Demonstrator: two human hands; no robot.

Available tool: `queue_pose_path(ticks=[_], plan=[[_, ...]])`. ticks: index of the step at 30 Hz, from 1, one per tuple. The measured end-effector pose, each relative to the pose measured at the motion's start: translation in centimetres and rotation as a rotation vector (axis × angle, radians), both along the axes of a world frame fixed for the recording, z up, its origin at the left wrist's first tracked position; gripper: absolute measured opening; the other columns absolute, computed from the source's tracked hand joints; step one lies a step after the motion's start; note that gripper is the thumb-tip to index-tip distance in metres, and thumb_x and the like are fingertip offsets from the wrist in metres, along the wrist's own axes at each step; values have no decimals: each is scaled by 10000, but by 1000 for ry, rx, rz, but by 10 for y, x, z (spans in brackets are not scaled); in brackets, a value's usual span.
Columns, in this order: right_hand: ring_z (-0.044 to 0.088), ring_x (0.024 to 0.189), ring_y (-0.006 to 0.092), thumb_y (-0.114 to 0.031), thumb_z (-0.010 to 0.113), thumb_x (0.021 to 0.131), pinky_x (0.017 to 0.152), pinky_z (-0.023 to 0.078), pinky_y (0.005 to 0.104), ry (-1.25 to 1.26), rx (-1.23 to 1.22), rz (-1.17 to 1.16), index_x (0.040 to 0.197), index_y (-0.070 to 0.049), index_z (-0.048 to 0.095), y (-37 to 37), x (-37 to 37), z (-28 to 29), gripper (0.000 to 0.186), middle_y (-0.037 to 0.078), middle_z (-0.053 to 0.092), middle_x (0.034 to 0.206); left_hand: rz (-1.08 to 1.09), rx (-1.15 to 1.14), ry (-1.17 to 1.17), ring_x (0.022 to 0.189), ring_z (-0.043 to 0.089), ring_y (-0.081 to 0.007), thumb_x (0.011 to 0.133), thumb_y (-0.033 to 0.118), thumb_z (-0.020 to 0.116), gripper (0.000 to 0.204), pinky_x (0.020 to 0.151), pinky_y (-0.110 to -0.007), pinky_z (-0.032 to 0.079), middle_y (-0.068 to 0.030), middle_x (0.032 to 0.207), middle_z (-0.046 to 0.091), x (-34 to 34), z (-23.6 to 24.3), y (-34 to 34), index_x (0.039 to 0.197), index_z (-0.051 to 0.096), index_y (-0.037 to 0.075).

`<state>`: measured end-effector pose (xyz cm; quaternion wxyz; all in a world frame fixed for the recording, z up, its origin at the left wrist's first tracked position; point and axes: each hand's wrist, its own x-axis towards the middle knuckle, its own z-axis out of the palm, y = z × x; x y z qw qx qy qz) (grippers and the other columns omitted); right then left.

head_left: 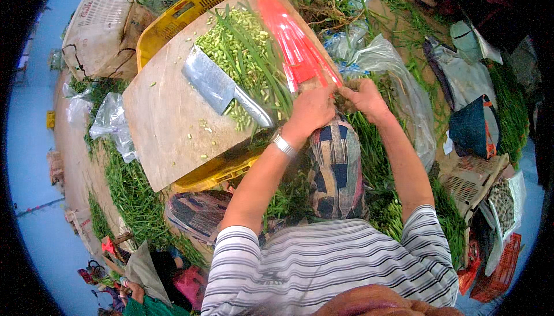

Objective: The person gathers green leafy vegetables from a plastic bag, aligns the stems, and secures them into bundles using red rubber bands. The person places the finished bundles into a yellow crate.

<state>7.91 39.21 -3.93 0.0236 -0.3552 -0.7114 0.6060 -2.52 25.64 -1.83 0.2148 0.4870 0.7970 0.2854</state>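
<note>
A bundle of long red plastic strips (291, 42) lies along the right edge of a wooden board (158, 137). My left hand (313, 110) is closed at the near end of the strips, its fingers pinching one end. Close beside it, my right hand (365, 98) pinches the same end with thumb and forefinger. A cleaver (210, 79) with a steel handle rests flat on the board, left of my hands. Chopped green stalk pieces (245, 33) are heaped beyond and beside the blade, with long green leaves (257, 56) across them.
The board sits on a yellow plastic crate (190, 4). Green stalks (135, 195) cover the floor at the left. Clear plastic sheeting (398, 62) lies to the right. A white crate (98, 27) stands at the back left. Another person's hand (136, 290) shows at the lower left.
</note>
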Motion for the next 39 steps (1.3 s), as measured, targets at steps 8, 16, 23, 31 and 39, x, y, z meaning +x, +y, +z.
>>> queue_pose_path(ticks=[8,16,23,31,39], plan=[[545,538,93,-135,636,800,485,421,235,140,258,-247,859,27,654,-16,66,116,174,25,611,675,-66,-113,5,821,607,-377,760,240,553,420,726,-454,485,-235,867,612,-7,5,-3,1149,557,83],[534,565,100,-121,697,726,494,427,249,-243,-48,134,815,-4,627,-37,102,143,163,22,593,670,20,525,-1152,583,422,-92,851,248,559,575,555,-239,359,37,679,449,-9,67,-95,1301,378,-60],[591,715,167,-115,717,705,656,488,295,-185,-57,166,992,2,517,-48,97,119,369,95,620,824,565,731,-1248,463,297,-56,930,243,489,331,442,-221,248,56,545,327,-41,72,-197,1102,550,-33],[601,693,332,-308,640,721,633,473,403,-176,1064,536,764,-12,623,-82,-4,127,299,177,616,722,790,517,326,451,439,-159,880,178,546,179,434,-282,366,-39,605,485,-70,54,-249,944,625,30],[638,770,356,-394,601,708,676,515,442,-153,1009,772,820,-9,658,-160,-185,94,405,208,641,807,1212,810,-1106,518,495,-123,858,93,547,132,435,-279,387,-28,655,516,-167,4,-376,927,585,-12]])
